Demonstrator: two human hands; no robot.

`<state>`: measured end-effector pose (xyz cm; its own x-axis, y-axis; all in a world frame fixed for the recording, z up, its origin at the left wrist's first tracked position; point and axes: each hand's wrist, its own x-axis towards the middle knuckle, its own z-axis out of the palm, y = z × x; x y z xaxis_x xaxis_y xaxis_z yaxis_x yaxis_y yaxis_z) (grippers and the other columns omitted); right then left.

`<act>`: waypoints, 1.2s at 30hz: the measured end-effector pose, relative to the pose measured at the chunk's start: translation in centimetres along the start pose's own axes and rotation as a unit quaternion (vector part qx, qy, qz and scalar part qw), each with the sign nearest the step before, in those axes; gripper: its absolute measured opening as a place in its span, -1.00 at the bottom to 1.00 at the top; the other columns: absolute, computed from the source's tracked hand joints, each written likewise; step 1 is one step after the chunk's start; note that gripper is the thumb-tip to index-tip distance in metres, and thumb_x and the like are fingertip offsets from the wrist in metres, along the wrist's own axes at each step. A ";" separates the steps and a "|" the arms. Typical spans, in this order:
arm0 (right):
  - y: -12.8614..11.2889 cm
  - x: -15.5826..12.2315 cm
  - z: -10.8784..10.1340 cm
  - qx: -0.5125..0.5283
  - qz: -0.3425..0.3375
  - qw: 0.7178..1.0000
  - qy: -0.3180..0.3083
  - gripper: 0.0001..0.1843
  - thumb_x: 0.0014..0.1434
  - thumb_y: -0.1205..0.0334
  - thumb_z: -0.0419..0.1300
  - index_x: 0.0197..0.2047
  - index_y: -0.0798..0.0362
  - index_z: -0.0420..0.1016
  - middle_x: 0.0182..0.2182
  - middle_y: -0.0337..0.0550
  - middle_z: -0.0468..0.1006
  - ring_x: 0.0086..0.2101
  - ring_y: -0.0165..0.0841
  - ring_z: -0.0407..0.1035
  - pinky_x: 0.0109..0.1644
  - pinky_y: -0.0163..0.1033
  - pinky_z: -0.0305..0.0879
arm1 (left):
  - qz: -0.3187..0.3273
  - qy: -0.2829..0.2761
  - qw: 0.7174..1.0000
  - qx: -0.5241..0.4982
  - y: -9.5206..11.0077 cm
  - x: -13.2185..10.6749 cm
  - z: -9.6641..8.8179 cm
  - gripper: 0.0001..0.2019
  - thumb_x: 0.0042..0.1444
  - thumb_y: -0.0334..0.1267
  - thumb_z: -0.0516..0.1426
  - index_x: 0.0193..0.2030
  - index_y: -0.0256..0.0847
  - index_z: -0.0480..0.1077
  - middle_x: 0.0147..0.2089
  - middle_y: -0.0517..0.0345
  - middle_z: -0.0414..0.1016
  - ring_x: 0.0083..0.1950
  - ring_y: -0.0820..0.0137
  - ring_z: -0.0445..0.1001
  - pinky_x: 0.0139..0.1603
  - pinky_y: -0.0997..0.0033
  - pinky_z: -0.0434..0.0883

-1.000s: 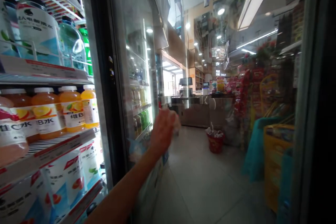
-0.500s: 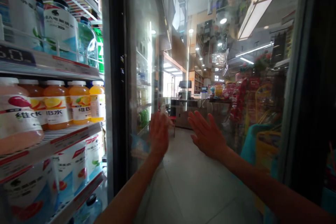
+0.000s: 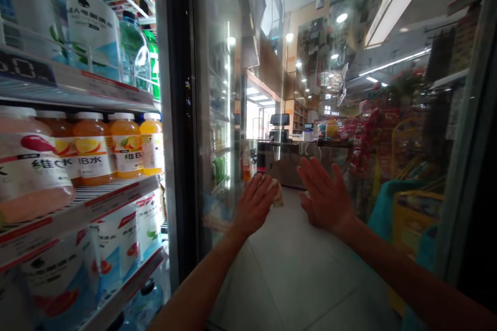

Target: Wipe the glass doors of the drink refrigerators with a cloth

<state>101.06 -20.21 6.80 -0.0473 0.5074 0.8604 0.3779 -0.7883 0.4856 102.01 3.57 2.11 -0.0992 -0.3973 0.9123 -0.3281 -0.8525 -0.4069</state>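
My left hand point(image 3: 256, 204) holds a crumpled, pale cloth point(image 3: 278, 194) against the glass door point(image 3: 295, 269). Most of the cloth is covered by my fingers, and only its edge shows past them. To its right, my right hand point(image 3: 328, 194) is spread on or very near the glass with nothing in it; contact cannot be made out for certain. The door stands open beside a lit drinks fridge, its dark frame point(image 3: 185, 129) running upright left of both hands.
On the left, fridge shelves point(image 3: 116, 194) carry several orange drink bottles point(image 3: 91, 152) and large white-labelled bottles point(image 3: 93, 31). Through the glass appear a counter point(image 3: 285, 165), hanging red packets point(image 3: 359, 137) and a turquoise and yellow object point(image 3: 417, 227) at lower right.
My left hand has moved right across the glass, and the cloth now shows at its fingers. My right hand stays spread, shifted slightly right in view, as the whole scene has too.
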 end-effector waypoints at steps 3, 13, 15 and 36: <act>0.3 -0.2 -0.4 -0.002 0.034 0.999 0.020 -0.40 0.19 0.27 -0.01 0.30 0.17 0.07 0.23 0.08 0.22 0.27 -0.18 -0.02 0.33 0.14 -0.29 | -0.166 0.102 0.980 0.038 -0.7 -0.3 0.0 -0.44 0.19 -0.44 -0.03 0.33 -0.11 -0.01 0.36 -0.01 0.07 0.41 0.27 -0.08 0.33 0.09 0.11; 1.5 -0.8 -1.0 -0.005 0.074 0.996 0.050 -0.44 0.19 0.28 0.00 0.26 0.19 0.12 0.21 0.11 0.26 0.26 -0.17 0.01 0.33 0.11 -0.25 | -0.016 0.003 1.000 -0.016 3.1 -1.1 -0.2 -0.47 0.20 -0.37 -0.04 0.31 0.01 0.04 0.30 0.21 0.20 0.37 0.36 0.02 0.35 0.25 0.13; 1.7 -1.3 -1.3 -0.007 0.095 0.994 0.055 -0.44 0.19 0.27 0.00 0.26 0.19 0.13 0.21 0.12 0.26 0.27 -0.17 -0.02 0.33 0.11 -0.24 | -0.135 0.075 0.988 0.015 0.9 -2.7 -0.9 -0.45 0.22 -0.41 -0.10 0.35 -0.08 -0.07 0.35 0.07 0.09 0.39 0.32 -0.06 0.37 0.08 0.06; 4.0 -0.7 -1.8 -0.014 0.146 0.987 0.061 -0.38 0.22 0.28 -0.08 0.34 0.12 -0.03 0.27 0.04 0.16 0.30 -0.21 -0.11 0.34 0.09 -0.25 | 0.122 -0.032 0.992 -0.022 3.1 7.6 2.0 -0.48 0.19 -0.39 -0.03 0.30 -0.13 0.06 0.30 0.07 0.20 0.41 0.30 -0.14 0.36 0.17 0.05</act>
<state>100.90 -24.37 8.41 -0.0519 0.2132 0.9756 0.3657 -0.9050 0.2172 102.09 -2.80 7.68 -0.1223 -0.6116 0.7816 -0.3432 -0.7129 -0.6115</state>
